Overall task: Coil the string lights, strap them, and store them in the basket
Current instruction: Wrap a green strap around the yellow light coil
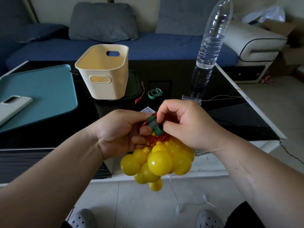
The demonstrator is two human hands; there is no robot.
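Note:
The string lights (158, 163) are a bunch of yellow bulbs hanging from a coil of copper-red wire, held in front of the table's near edge. My left hand (118, 132) grips the coil from the left. My right hand (184, 124) pinches a green strap (153, 125) that wraps over the top of the coil. The cream basket (105, 71) stands empty on the black table, behind and to the left of my hands.
A second green strap (154, 93) and a red tie (140, 94) lie right of the basket. A tall water bottle (209, 50) stands at the back right. A teal mat (41, 96) with a phone (11, 108) lies left. Thin wire (222, 97) trails right.

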